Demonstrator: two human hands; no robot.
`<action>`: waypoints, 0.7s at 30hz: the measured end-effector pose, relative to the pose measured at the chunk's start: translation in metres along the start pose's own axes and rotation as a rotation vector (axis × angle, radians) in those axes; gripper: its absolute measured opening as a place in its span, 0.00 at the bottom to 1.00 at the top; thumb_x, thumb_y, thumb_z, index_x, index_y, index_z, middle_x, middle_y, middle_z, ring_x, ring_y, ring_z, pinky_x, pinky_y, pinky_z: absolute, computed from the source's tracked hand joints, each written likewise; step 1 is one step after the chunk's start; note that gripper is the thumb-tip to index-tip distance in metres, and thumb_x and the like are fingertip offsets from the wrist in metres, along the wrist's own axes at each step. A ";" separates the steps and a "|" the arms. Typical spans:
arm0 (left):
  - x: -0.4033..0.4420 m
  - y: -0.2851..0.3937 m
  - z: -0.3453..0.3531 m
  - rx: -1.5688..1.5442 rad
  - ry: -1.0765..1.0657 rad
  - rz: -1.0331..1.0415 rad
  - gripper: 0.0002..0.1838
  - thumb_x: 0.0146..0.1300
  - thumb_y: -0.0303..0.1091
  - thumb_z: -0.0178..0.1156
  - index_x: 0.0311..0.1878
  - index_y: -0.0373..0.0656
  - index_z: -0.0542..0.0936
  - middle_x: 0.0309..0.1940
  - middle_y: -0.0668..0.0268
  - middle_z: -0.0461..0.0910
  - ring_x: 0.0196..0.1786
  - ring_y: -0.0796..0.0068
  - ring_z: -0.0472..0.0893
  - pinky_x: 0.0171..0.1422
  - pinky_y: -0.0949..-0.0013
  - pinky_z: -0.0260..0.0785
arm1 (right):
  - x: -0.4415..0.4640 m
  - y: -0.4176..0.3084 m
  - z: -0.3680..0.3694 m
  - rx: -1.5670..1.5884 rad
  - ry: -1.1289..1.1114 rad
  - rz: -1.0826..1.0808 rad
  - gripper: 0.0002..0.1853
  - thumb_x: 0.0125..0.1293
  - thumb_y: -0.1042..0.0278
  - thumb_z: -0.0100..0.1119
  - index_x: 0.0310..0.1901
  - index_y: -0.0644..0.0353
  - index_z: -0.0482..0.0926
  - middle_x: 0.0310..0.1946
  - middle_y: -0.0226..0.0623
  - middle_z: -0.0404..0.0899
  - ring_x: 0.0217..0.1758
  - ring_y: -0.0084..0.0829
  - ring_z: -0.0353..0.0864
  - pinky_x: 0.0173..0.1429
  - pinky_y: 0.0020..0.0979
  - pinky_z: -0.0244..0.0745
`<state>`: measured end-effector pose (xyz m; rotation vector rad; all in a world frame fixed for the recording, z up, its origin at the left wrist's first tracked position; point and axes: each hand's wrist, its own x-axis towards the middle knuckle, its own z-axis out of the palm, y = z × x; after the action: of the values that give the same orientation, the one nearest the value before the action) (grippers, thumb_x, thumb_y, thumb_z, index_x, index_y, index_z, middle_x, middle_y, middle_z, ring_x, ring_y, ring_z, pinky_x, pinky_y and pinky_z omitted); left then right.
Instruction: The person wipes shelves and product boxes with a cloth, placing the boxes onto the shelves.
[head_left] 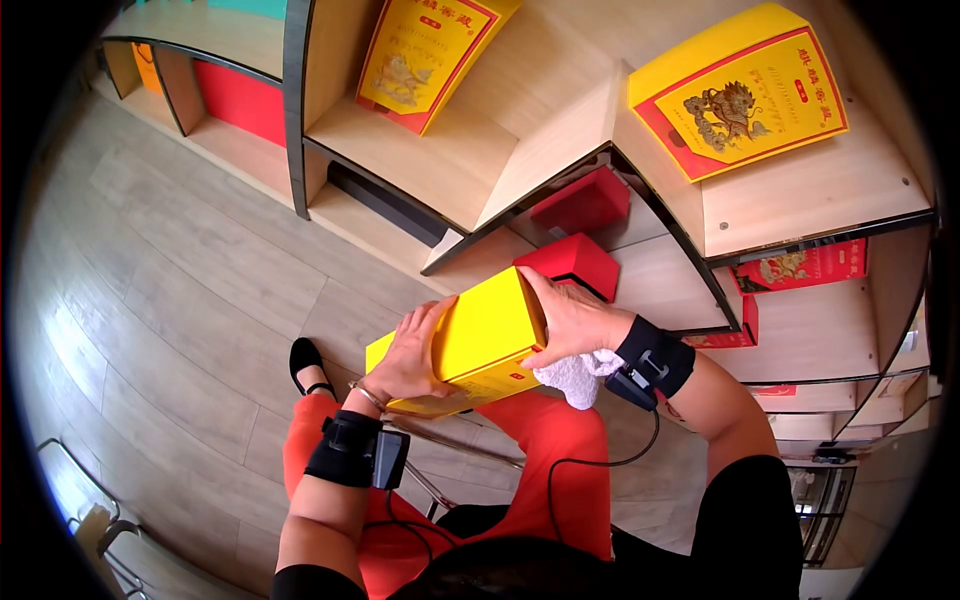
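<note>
A yellow box [488, 325] with red trim is held above my lap, tilted, between both hands. My left hand [410, 357] wraps over its near-left part, fingers across the top and side. At the box's right end, my right hand [575, 318] grips the edge with thumb and fingers spread around it. A white cloth [578, 378] hangs under my right palm, bunched against the box's lower right side. The underside of the box is hidden.
Wooden shelves [560, 150] stand ahead and to the right. Yellow boxes with dragon-like pictures, one at the upper middle [430, 60] and one at the right [745, 95], sit on them. Red boxes [570, 262] lie lower. A metal-framed chair [130, 550] is at lower left.
</note>
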<state>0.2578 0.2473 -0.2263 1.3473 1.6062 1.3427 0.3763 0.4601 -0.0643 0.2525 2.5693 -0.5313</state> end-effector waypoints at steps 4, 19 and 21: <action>0.000 -0.015 0.009 0.124 0.151 -0.097 0.62 0.34 0.42 0.81 0.75 0.45 0.55 0.64 0.51 0.64 0.68 0.47 0.64 0.72 0.52 0.58 | -0.006 0.023 0.011 -0.048 -0.030 0.228 0.64 0.39 0.44 0.79 0.69 0.70 0.47 0.51 0.65 0.74 0.50 0.59 0.79 0.56 0.46 0.76; -0.007 -0.041 -0.012 -0.046 -0.127 -0.485 0.34 0.59 0.44 0.66 0.66 0.39 0.69 0.44 0.55 0.82 0.47 0.58 0.81 0.52 0.63 0.72 | 0.094 0.166 0.031 -0.159 0.261 0.420 0.56 0.39 0.45 0.78 0.65 0.65 0.55 0.52 0.64 0.74 0.56 0.55 0.77 0.60 0.44 0.75; -0.004 -0.045 -0.012 -0.055 -0.114 -0.496 0.33 0.59 0.44 0.66 0.65 0.39 0.70 0.41 0.55 0.82 0.44 0.58 0.81 0.49 0.63 0.73 | 0.108 0.166 0.021 -0.139 0.175 0.510 0.55 0.42 0.46 0.76 0.66 0.66 0.57 0.59 0.61 0.70 0.62 0.52 0.73 0.64 0.41 0.71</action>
<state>0.2342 0.2418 -0.2666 0.8915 1.6688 0.9831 0.3386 0.6103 -0.1893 0.9052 2.5499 -0.1442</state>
